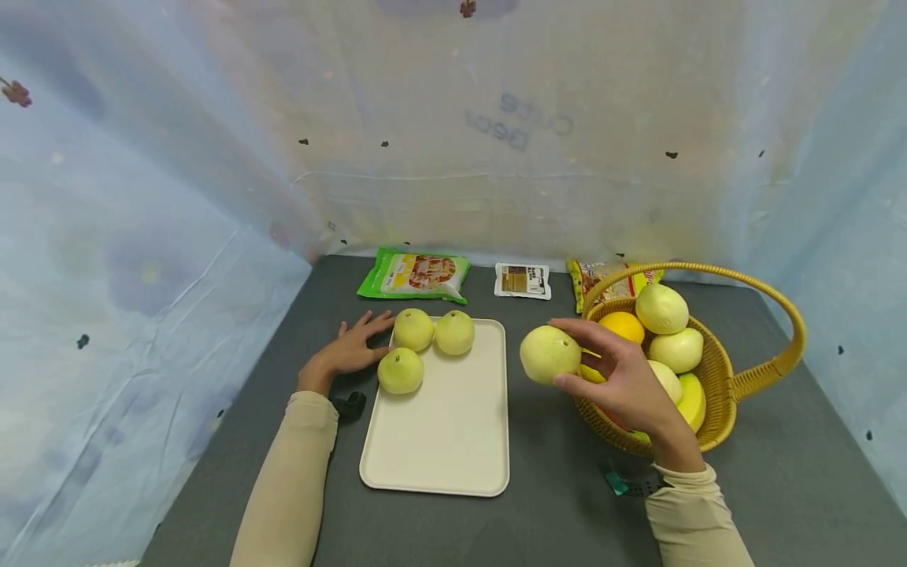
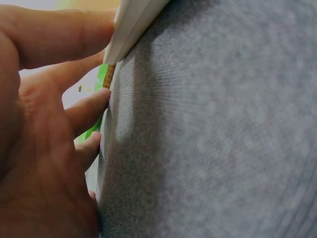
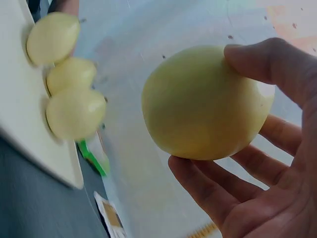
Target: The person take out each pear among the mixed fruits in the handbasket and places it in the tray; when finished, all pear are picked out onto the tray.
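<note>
The right hand (image 1: 620, 378) grips a round yellow-green fruit (image 1: 549, 355); the splayed left hand (image 1: 349, 351) touches the cream rectangular tray (image 1: 449, 433) at ten o'clock; grey tabletop (image 1: 553, 508), floral sheeting (image 1: 425, 102) at twelve.

1. Front of the tray (image 1: 453, 441) is free, tons of room.
2. Back-left's tight: three pale fruits (image 1: 454, 332) plus the left hand (image 1: 350, 350) crowd it.
3. Decent lane between tray and basket (image 1: 721, 405), though the held fruit (image 1: 549, 354) hangs over it.
4. Basket's arched handle (image 1: 761, 378) juts out right, blocking that side.
</note>
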Tool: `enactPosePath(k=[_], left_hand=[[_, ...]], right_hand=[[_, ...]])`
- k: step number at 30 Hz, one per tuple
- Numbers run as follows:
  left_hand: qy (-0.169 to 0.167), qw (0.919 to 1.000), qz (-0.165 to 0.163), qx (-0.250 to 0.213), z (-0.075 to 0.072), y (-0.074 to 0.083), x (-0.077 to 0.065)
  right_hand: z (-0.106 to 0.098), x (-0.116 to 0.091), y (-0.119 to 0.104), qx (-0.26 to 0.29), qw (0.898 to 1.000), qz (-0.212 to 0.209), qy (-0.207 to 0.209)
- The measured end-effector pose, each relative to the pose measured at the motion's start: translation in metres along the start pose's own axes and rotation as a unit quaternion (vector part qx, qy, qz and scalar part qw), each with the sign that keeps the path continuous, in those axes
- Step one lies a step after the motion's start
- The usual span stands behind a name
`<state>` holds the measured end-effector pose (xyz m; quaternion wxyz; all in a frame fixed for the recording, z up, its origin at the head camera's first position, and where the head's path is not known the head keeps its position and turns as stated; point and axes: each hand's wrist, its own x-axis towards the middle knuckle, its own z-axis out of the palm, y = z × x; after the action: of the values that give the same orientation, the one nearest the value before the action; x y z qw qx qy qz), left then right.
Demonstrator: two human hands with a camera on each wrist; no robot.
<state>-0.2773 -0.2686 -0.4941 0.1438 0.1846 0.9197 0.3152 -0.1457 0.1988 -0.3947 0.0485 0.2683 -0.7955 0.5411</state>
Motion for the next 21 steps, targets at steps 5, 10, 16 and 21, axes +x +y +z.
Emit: enactPosePath(k=[5,10,16,21], left_hand=[[-0.001,0.9999,-0.007,0.009,0.001,0.001,0.001],[-0.003,0.9999,-0.011,0.009,0.000,0.002,0.001],[-0.001,0.9998,-0.014,0.011,-0.001,0.004,0.000],[0.000,0.9998,-0.015,0.011,0.000,0.003,0.000]], right_hand=[[0.024,0.018,0.002,0.022,0.999,-0.012,-0.034],[0.049,0.032,0.014,0.039,0.997,-0.016,-0.064],[0.078,0.047,0.031,0.068,0.995,0.002,-0.078],[0.101,0.055,0.051,0.107,0.991,0.017,-0.078]])
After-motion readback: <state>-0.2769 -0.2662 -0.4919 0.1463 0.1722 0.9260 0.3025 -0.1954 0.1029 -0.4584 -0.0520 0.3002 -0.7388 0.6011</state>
